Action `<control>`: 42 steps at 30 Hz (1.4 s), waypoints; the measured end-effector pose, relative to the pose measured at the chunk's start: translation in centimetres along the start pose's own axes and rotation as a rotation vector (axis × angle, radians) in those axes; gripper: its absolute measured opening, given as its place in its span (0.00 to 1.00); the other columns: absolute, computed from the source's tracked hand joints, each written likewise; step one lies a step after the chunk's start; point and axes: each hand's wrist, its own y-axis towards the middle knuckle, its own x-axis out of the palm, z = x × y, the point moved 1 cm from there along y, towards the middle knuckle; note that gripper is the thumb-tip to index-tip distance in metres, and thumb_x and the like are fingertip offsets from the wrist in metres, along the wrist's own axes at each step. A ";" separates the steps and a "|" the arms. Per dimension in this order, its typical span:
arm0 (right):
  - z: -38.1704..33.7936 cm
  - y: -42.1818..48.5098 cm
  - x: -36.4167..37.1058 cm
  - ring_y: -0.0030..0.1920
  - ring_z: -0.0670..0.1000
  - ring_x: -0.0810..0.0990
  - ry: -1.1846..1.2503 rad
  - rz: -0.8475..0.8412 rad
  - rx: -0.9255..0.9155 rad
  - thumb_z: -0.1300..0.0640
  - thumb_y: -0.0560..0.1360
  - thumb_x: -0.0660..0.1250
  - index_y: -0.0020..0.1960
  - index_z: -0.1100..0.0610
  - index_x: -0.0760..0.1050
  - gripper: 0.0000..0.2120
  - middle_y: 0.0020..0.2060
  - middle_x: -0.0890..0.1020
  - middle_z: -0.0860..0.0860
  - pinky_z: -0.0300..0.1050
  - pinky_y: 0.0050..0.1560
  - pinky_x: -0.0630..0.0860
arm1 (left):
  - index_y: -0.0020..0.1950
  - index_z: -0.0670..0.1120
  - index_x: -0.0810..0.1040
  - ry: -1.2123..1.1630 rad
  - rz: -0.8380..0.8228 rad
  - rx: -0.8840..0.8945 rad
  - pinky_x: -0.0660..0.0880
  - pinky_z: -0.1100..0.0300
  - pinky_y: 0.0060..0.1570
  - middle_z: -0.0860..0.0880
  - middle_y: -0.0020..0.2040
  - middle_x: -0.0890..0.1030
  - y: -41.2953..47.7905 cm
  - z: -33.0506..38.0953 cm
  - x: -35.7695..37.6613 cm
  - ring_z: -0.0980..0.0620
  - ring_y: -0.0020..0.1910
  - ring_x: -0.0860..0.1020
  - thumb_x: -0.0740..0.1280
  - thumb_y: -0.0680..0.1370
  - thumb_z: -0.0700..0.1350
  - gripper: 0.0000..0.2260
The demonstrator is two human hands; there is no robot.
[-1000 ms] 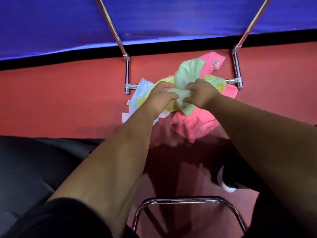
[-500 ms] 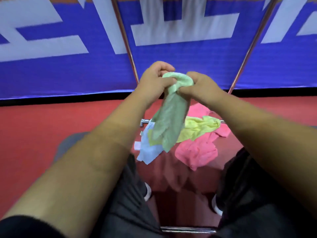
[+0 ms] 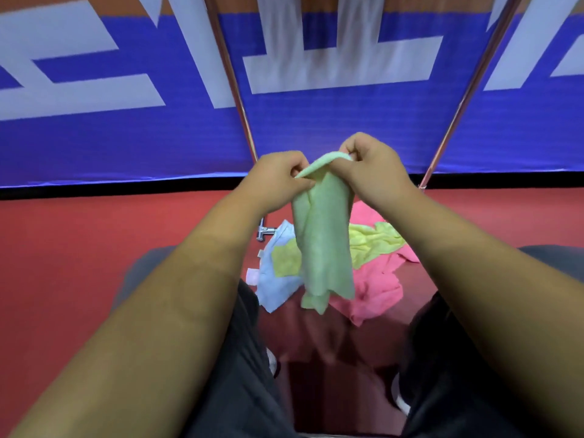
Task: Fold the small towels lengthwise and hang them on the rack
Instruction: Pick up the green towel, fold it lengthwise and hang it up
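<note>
Both hands (image 3: 278, 178) (image 3: 369, 172) pinching green towel (image 3: 325, 241) top edge

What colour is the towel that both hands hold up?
Pale green towel, plain, pinched by left hand and right hand; head view.

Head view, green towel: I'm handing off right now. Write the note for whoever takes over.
Left hand: pinches the top edge of the green towel.
Right hand: pinches the same edge beside it.
The towel hangs bunched between them, above a floor pile of blue towel, yellow towel and pink towel, at the foot of the rack.
Done: one towel picked up. None shows on the rack poles in view.
Left: fold it lengthwise, hang it, then the other three.
</note>
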 end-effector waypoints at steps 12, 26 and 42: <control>1.6 3.7 -0.8 0.41 0.53 0.82 -0.354 -0.222 -0.092 0.55 0.75 0.73 0.48 0.51 0.79 0.03 0.37 0.83 0.50 0.48 0.43 0.75 | 0.45 0.46 0.80 -0.192 0.065 -0.001 0.68 0.59 0.37 0.52 0.34 0.75 3.0 1.1 2.1 0.57 0.33 0.71 0.70 0.82 0.50 0.10; 2.4 5.6 -2.6 0.45 0.52 0.80 -0.268 0.121 -0.003 0.50 0.79 0.68 0.51 0.52 0.79 0.06 0.41 0.83 0.49 0.48 0.46 0.74 | 0.44 0.50 0.80 -0.016 0.025 -0.108 0.72 0.55 0.43 0.54 0.38 0.78 5.9 -0.9 4.4 0.50 0.43 0.77 0.73 0.80 0.50 0.07; 3.8 4.3 -1.1 0.41 0.53 0.82 -0.331 -0.167 -0.019 0.53 0.78 0.70 0.45 0.54 0.77 0.06 0.40 0.84 0.53 0.48 0.44 0.78 | 0.46 0.49 0.82 -0.106 -0.005 0.001 0.72 0.57 0.40 0.54 0.39 0.80 5.5 0.7 3.5 0.54 0.39 0.76 0.75 0.79 0.51 0.07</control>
